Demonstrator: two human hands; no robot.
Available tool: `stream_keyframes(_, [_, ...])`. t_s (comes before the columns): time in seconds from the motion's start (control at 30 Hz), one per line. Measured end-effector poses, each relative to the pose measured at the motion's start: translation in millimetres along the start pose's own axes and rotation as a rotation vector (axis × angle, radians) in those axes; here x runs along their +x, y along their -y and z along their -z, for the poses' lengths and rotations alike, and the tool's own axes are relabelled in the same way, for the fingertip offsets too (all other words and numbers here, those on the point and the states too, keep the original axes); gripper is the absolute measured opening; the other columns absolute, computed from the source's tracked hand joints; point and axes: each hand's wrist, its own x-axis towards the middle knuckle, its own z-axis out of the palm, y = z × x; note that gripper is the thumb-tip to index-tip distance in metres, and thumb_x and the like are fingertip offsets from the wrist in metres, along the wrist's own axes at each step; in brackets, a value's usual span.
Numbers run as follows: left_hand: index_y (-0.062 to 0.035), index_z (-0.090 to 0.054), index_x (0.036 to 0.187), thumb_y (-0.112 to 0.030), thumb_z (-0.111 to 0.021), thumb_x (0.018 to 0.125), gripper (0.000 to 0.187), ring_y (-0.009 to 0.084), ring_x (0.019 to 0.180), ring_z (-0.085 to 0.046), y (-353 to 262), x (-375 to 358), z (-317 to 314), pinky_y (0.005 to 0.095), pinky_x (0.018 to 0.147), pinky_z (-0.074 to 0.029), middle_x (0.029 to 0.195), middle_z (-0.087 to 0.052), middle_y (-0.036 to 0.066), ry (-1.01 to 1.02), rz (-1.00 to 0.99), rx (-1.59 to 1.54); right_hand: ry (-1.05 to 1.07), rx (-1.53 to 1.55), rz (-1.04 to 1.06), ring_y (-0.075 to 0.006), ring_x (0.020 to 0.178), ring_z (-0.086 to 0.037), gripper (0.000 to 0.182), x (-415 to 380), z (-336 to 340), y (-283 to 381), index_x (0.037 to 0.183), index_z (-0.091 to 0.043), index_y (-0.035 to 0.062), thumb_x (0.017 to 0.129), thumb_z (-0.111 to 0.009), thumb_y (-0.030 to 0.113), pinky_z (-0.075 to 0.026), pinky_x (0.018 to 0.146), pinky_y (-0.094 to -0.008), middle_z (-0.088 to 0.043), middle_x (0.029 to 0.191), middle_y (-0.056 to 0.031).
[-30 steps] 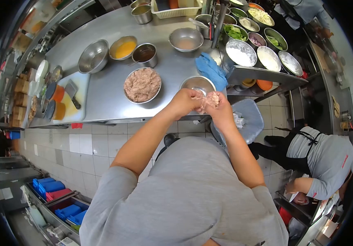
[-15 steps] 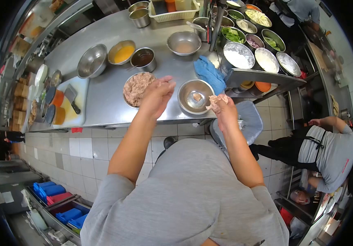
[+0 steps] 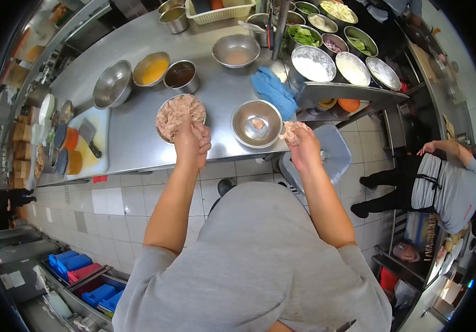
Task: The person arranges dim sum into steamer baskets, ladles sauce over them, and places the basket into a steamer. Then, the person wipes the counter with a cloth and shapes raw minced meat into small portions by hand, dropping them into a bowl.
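A bowl heaped with pale pink minced meat [image 3: 178,112] stands near the counter's front edge. My left hand [image 3: 192,143] is at the right front side of that meat, fingers curled, fingertips against or in it. To the right, a steel bowl [image 3: 243,124] has a small lump of meat [image 3: 258,123] at its bottom. Just beyond its right rim, my right hand [image 3: 305,145] holds a piece of minced meat [image 3: 292,131] between thumb and fingers. A blue cloth [image 3: 274,91] lies behind the steel bowl.
Behind stand bowls of yellow liquid [image 3: 152,69], dark sauce [image 3: 181,76] and cloudy liquid [image 3: 236,51]. A cleaver [image 3: 89,134] lies on a white board [image 3: 102,154] at left. White powder bowls [image 3: 313,63] are at right, above a grey bin [image 3: 335,155]. A co-worker [image 3: 445,188] stands far right.
My left hand has moved from open above the bowl's right side to curled against the meat. My right hand still holds its piece. The whole view has shifted slightly.
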Motion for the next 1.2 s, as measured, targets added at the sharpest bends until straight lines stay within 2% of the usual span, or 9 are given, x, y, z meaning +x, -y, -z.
stream_keyframes(0.17, [-0.0116,-0.056,0.084,-0.029,-0.048,0.105,0.028,0.0094,0.052,-0.040,20,17,-20,0.0257,0.041,-0.023,0.073,-0.051,0.001,0.203,0.118,0.136,0.009,-0.011,-0.003,-0.0257,0.109,-0.068,0.033,-2,5,1,0.130,-0.050,0.0014,0.098,-0.056,0.001,-0.057,0.096,-0.0416,-0.065,0.120,-0.0138])
stream_keyframes(0.43, [-0.0042,-0.063,0.099,-0.022,-0.049,0.104,0.023,0.0089,0.056,-0.043,43,17,-54,0.0258,0.046,-0.030,0.075,-0.054,0.000,0.145,0.039,0.552,-0.037,0.013,0.023,-0.0227,0.106,-0.069,0.027,-5,24,7,0.123,-0.058,0.0062,0.096,-0.057,0.003,-0.056,0.092,-0.0382,-0.070,0.117,-0.0103])
stream_keyframes(0.63, [0.0021,-0.063,0.118,-0.031,-0.052,0.110,0.036,0.0139,0.079,-0.058,40,40,-77,0.0289,0.064,-0.048,0.095,-0.063,0.005,0.255,0.006,0.758,0.019,0.021,0.031,-0.0241,0.108,-0.068,0.032,-7,27,5,0.128,-0.053,0.0027,0.096,-0.056,0.001,-0.056,0.096,-0.0406,-0.065,0.118,-0.0113])
stream_keyframes(0.7, [0.0036,-0.060,0.134,-0.036,-0.055,0.110,0.046,0.0189,0.105,-0.065,45,50,-85,0.0332,0.086,-0.055,0.118,-0.067,0.011,0.267,0.111,0.564,0.034,0.018,0.009,-0.0254,0.110,-0.068,0.034,-8,24,2,0.129,-0.051,0.0023,0.095,-0.055,0.001,-0.056,0.097,-0.0407,-0.064,0.121,-0.0131])
stream_keyframes(0.8, [0.0034,-0.053,0.146,-0.036,-0.058,0.109,0.055,0.0233,0.121,-0.065,47,54,-95,0.0416,0.099,-0.056,0.135,-0.064,0.016,0.307,0.051,0.343,0.070,-0.011,-0.049,-0.0269,0.114,-0.067,0.041,-18,13,5,0.135,-0.049,0.0006,0.094,-0.055,0.000,-0.056,0.099,-0.0410,-0.063,0.127,-0.0150])
stream_keyframes(0.93, [0.0037,-0.056,0.144,-0.035,-0.060,0.109,0.052,0.0238,0.122,-0.066,41,25,-87,0.0434,0.100,-0.056,0.135,-0.066,0.015,0.348,0.033,0.479,0.359,-0.060,-0.092,-0.0284,0.118,-0.067,0.055,-26,11,-5,0.145,-0.044,-0.0009,0.093,-0.060,-0.001,-0.054,0.101,-0.0397,-0.062,0.132,-0.0158])
stream_keyframes(1.03, [0.0054,-0.056,0.143,-0.028,-0.067,0.106,0.051,0.0228,0.119,-0.068,52,3,-69,0.0380,0.097,-0.059,0.138,-0.066,0.013,0.499,0.310,0.620,0.409,-0.330,0.028,-0.0268,0.113,-0.069,0.063,-38,0,-14,0.151,-0.042,-0.0015,0.092,-0.066,-0.002,-0.055,0.098,-0.0375,-0.067,0.126,-0.0148])
stream_keyframes(1.1, [0.0061,-0.063,0.135,-0.023,-0.071,0.103,0.044,0.0185,0.103,-0.073,63,-7,-64,0.0314,0.089,-0.061,0.120,-0.074,0.010,0.559,0.286,0.567,0.442,-0.795,0.238,-0.0226,0.106,-0.071,0.054,-42,-6,-13,0.145,-0.054,-0.0003,0.093,-0.069,-0.001,-0.058,0.091,-0.0358,-0.071,0.116,-0.0133])
stream_keyframes(1.2, [0.0070,-0.066,0.130,-0.017,-0.073,0.100,0.039,0.0157,0.093,-0.073,58,-12,-66,0.0271,0.084,-0.060,0.111,-0.075,0.011,0.557,0.202,0.646,0.412,-0.995,0.494,-0.0192,0.092,-0.072,0.040,-38,-7,-16,0.134,-0.064,-0.0001,0.094,-0.068,-0.001,-0.060,0.077,-0.0336,-0.072,0.108,-0.0116])
